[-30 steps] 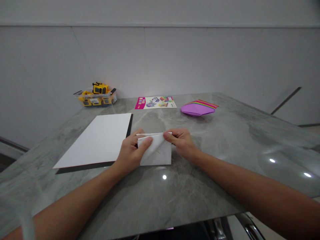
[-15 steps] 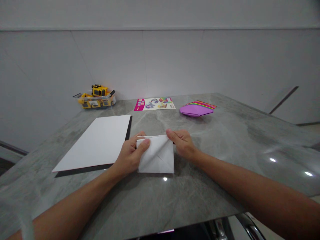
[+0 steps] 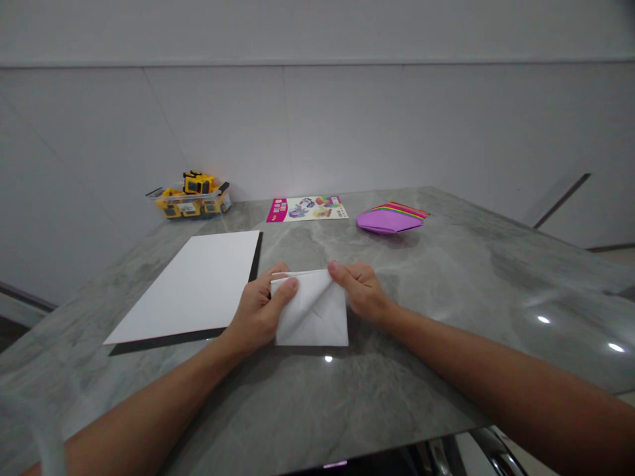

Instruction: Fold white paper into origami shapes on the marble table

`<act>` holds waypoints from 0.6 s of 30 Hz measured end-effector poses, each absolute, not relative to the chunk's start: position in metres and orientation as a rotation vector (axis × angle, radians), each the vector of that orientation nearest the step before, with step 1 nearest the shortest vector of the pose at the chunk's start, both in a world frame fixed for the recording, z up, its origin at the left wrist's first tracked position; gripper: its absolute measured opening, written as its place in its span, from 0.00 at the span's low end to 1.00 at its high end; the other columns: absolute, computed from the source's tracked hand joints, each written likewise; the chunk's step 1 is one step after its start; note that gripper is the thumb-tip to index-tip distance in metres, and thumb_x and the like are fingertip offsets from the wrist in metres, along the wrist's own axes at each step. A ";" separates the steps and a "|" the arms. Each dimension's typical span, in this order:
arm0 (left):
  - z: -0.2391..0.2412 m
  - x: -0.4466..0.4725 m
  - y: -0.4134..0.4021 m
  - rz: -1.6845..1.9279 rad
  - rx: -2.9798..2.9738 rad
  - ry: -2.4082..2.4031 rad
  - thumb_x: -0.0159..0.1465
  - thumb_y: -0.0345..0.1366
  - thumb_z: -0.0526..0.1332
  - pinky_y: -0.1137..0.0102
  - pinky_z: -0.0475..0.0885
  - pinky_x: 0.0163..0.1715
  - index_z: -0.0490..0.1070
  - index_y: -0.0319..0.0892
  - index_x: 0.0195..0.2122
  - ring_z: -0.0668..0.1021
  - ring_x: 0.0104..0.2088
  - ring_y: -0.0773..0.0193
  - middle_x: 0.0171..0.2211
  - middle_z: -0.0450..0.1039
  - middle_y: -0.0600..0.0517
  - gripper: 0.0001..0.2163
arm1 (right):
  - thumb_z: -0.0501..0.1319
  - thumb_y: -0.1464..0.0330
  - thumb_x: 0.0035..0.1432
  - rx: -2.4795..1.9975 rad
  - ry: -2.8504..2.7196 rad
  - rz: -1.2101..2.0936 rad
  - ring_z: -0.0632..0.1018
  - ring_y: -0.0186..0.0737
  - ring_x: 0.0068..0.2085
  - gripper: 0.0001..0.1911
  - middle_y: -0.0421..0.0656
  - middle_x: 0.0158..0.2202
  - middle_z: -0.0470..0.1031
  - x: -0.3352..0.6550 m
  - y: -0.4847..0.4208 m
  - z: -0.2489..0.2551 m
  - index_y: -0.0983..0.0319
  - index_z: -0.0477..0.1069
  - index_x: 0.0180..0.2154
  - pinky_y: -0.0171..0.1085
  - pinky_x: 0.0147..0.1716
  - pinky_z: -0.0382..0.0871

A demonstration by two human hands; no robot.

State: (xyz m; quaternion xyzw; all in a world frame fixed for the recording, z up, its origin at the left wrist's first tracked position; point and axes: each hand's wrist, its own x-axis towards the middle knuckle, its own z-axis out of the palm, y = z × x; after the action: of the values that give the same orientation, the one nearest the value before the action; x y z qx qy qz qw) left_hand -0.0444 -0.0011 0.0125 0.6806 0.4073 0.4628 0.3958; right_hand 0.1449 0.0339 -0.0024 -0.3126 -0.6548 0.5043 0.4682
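A folded square of white paper is between my two hands, just above the tabletop. My left hand grips its left edge, thumb on the front face and fingers behind. My right hand pinches its upper right corner, the thumb on top and the other fingers curled behind. The layers gape slightly along the top edge, and a diagonal fold crosses the front. To the left of my left hand lies a stack of white paper sheets with a dark edge beneath it.
On the grey marbled table, a clear plastic box of yellow toy vehicles stands at the back left. A colourful printed sheet lies at the back middle. Purple folded paper with rainbow-striped edges is right of it. A wall rises behind.
The right thumb and the paper's upper right corner have shifted very slightly left. Both hands keep their hold. The whole view has tilted a little.
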 end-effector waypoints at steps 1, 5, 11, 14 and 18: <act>0.012 -0.044 -0.001 1.159 1.698 1.020 0.65 0.40 0.54 0.75 0.55 0.17 0.62 0.40 0.25 0.62 0.21 0.72 0.25 0.56 0.56 0.13 | 0.54 0.50 0.56 -0.760 -1.563 1.279 0.54 0.27 0.16 0.29 0.36 0.13 0.53 0.144 0.034 -0.002 0.62 0.56 0.13 0.31 0.15 0.45; 0.009 -0.041 -0.001 1.170 1.596 1.018 0.64 0.41 0.56 0.75 0.53 0.16 0.61 0.40 0.24 0.60 0.20 0.73 0.24 0.56 0.57 0.13 | 0.56 0.49 0.54 -0.775 -1.483 1.363 0.55 0.27 0.15 0.29 0.36 0.12 0.55 0.142 0.037 -0.002 0.62 0.57 0.12 0.32 0.14 0.45; 0.004 -0.040 0.003 1.355 1.577 1.169 0.63 0.41 0.58 0.75 0.55 0.17 0.62 0.39 0.21 0.61 0.21 0.72 0.23 0.57 0.57 0.15 | 0.60 0.48 0.50 -0.858 -1.610 1.352 0.61 0.28 0.18 0.26 0.37 0.16 0.63 0.141 0.041 -0.005 0.65 0.66 0.18 0.30 0.16 0.51; 0.006 -0.047 0.009 1.225 1.518 1.089 0.60 0.41 0.61 0.76 0.58 0.18 0.66 0.38 0.23 0.64 0.22 0.71 0.23 0.61 0.56 0.13 | 0.63 0.48 0.47 -0.891 -1.566 1.480 0.64 0.29 0.18 0.26 0.39 0.17 0.66 0.143 0.042 -0.007 0.66 0.68 0.19 0.30 0.16 0.53; 0.012 -0.056 0.013 0.809 1.571 0.914 0.59 0.41 0.61 0.75 0.61 0.19 0.70 0.36 0.23 0.68 0.21 0.70 0.21 0.66 0.54 0.13 | 0.68 0.54 0.43 -0.906 -1.474 1.765 0.69 0.32 0.18 0.22 0.42 0.19 0.71 0.147 0.047 -0.004 0.68 0.71 0.23 0.30 0.16 0.58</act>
State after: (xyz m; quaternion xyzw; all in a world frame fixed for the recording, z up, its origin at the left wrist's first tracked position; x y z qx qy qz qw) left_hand -0.0558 0.0132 0.0124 0.6622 0.3854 0.3408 0.5448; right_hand 0.1469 0.0472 -0.0043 -0.3460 -0.5632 0.6746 0.3287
